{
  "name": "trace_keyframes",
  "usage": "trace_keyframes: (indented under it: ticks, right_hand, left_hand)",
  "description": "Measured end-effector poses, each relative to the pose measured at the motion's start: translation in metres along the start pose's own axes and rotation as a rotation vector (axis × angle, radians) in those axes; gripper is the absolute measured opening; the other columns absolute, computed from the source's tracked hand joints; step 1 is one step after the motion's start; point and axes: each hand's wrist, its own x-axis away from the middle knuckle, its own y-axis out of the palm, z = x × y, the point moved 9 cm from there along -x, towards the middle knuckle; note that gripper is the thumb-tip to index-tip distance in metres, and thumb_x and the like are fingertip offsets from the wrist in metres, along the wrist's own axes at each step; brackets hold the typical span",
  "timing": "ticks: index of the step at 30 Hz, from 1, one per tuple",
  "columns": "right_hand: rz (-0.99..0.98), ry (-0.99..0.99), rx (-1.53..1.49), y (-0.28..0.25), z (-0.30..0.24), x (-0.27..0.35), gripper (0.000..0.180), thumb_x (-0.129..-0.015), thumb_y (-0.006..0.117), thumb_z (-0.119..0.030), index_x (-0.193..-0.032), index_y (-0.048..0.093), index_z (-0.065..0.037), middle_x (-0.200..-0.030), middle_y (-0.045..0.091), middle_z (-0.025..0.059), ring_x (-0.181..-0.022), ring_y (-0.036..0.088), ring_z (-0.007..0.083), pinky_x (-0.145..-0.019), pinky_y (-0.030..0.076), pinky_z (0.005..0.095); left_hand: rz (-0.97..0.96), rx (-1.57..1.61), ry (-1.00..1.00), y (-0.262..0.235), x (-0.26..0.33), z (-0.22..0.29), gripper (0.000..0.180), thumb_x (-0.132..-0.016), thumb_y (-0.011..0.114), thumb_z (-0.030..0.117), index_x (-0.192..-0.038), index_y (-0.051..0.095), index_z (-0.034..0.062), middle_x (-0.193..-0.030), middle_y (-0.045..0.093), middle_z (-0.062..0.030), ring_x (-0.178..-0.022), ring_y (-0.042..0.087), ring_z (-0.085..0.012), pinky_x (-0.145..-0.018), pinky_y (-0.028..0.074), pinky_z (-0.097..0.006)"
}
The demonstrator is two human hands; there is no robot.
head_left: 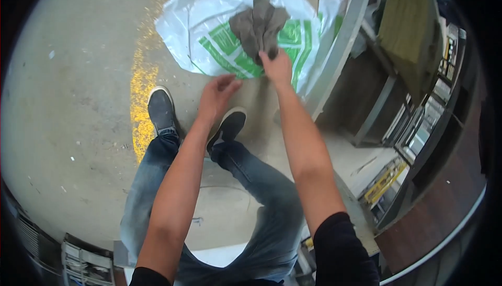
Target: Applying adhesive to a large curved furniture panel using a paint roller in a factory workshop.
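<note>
Brown cloth (pixel 259 21), upper centre, shows bunched against the white-and-green bag (pixel 183 27), its lower end pinched between thumb and fingers of the right hand (pixel 277 68). Left hand (pixel 215 96), just below the bag's lower edge: fingers loosely curled, gripping nothing. Open floor (pixel 68 103) extends left, past a yellow line (pixel 142 129); a grey frame (pixel 345 35) limits room at right; shoes (pixel 161 109) occupy the centre left.

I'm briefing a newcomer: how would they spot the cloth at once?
Find the white and green plastic bag at the top, mostly right of the yellow floor line. Over it, the right hand holds a grey-brown cloth by its near end. Its dull, crumpled fabric stands out against the shiny plastic.
</note>
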Motion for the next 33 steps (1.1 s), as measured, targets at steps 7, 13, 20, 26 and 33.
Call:
trace_keyframes:
  ticks: [7, 13, 20, 26, 33]
  right_hand:
    - [0.090, -0.064, 0.157, 0.010, -0.017, -0.031, 0.041, -0.086, 0.068, -0.030, -0.110, 0.067, 0.002, -0.096, 0.067, 0.0246, -0.091, 0.065, 0.0433, -0.081, 0.051, 0.0488]
    - [0.056, -0.247, -0.179, -0.159, -0.124, 0.074, 0.028, -0.088, 0.061, -0.011, -0.112, 0.064, 0.002, -0.100, 0.062, 0.0168, -0.097, 0.060, 0.0270, -0.082, 0.050, 0.0387]
    - [-0.011, -0.143, -0.027, -0.310, -0.162, 0.129, 0.075, -0.085, 0.053, -0.001, -0.155, 0.027, -0.002, -0.152, 0.037, 0.0233, -0.142, 0.035, 0.0362, -0.116, 0.030, 0.0439]
    - [-0.284, -0.287, 0.259, -0.320, -0.207, 0.142, 0.095, -0.080, 0.058, 0.003, -0.160, 0.007, -0.006, -0.162, 0.007, 0.0278, -0.149, 0.017, 0.0461, -0.119, 0.017, 0.0575]
    - [-0.566, -0.291, 0.181, -0.300, -0.196, 0.177, 0.089, -0.088, 0.059, -0.011, -0.161, 0.009, -0.011, -0.165, -0.001, 0.0217, -0.151, 0.007, 0.0466, -0.122, 0.014, 0.0539]
  left_hand:
    - [-0.066, 0.239, -0.145, 0.002, -0.034, -0.015, 0.055, -0.094, 0.071, 0.034, -0.140, 0.056, 0.0066, -0.117, 0.065, -0.0032, -0.102, 0.060, -0.0119, -0.085, 0.050, -0.030]
    - [-0.104, 0.455, -0.167, 0.035, 0.019, 0.107, 0.083, -0.091, 0.066, 0.056, -0.156, 0.034, 0.0141, -0.151, 0.044, -0.0146, -0.128, 0.052, -0.0251, -0.100, 0.046, -0.034]
    - [-0.254, 0.982, -0.298, 0.090, 0.128, 0.168, 0.063, -0.104, 0.048, 0.049, -0.148, 0.043, 0.0042, -0.145, 0.051, -0.0103, -0.130, 0.049, -0.0165, -0.105, 0.043, -0.032]
    - [-0.203, 0.647, 0.102, 0.108, 0.198, 0.258, 0.062, -0.107, 0.041, 0.039, -0.152, 0.032, -0.0024, -0.153, 0.042, -0.0161, -0.142, 0.039, -0.0271, -0.118, 0.028, -0.037]
    - [-0.161, 0.178, 0.115, 0.106, 0.207, 0.268, 0.073, -0.106, 0.043, 0.043, -0.157, 0.013, -0.0002, -0.158, 0.029, -0.0228, -0.146, 0.032, -0.0319, -0.118, 0.025, -0.040]
